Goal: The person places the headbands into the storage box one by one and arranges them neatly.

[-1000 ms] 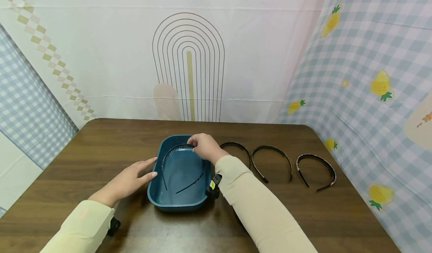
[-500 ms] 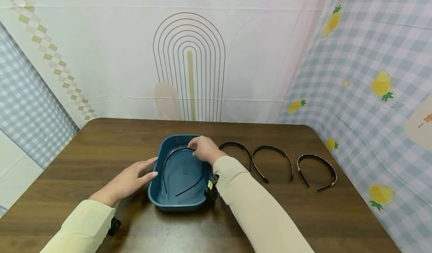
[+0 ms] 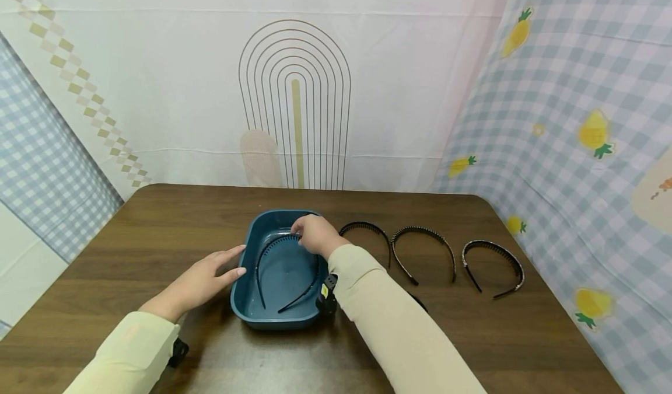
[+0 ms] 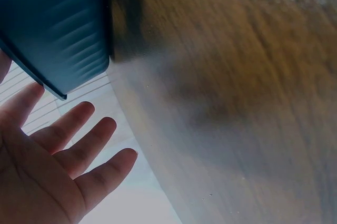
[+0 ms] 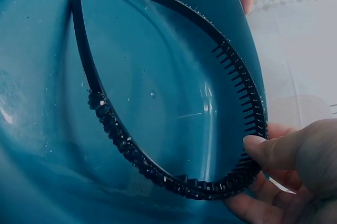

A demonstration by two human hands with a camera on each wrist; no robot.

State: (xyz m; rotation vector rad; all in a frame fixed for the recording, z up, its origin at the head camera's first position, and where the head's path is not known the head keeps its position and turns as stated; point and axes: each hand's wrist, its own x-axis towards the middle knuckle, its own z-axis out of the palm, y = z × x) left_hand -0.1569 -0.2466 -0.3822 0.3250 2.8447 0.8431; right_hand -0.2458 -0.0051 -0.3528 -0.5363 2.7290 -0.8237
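A black headband (image 3: pixel 258 270) with inner teeth and dark glittering beads is inside a blue plastic basin (image 3: pixel 286 277). My right hand (image 3: pixel 317 234) pinches the headband's curved top between thumb and fingers. In the right wrist view, the beaded headband (image 5: pixel 150 171) shows its two ends pointing away from the hand, over the basin floor. My left hand (image 3: pixel 196 280) is at the basin's left side, fingers extended, with the fingertips right at the rim. In the left wrist view the fingers are spread beside the basin's ribbed outer wall (image 4: pixel 63 29).
Three headbands lie to the right on the brown table (image 3: pixel 504 335): a black one (image 3: pixel 367 225), a brownish one (image 3: pixel 420 229) and a light-patterned one (image 3: pixel 493 244). A dark curved piece (image 3: pixel 418 302) peeks out from behind my right forearm. Patterned cloth hangs behind.
My right hand and the headband have moved slightly down and toward me in the basin. The dark piece by the right forearm has come into view. My left hand stays put.
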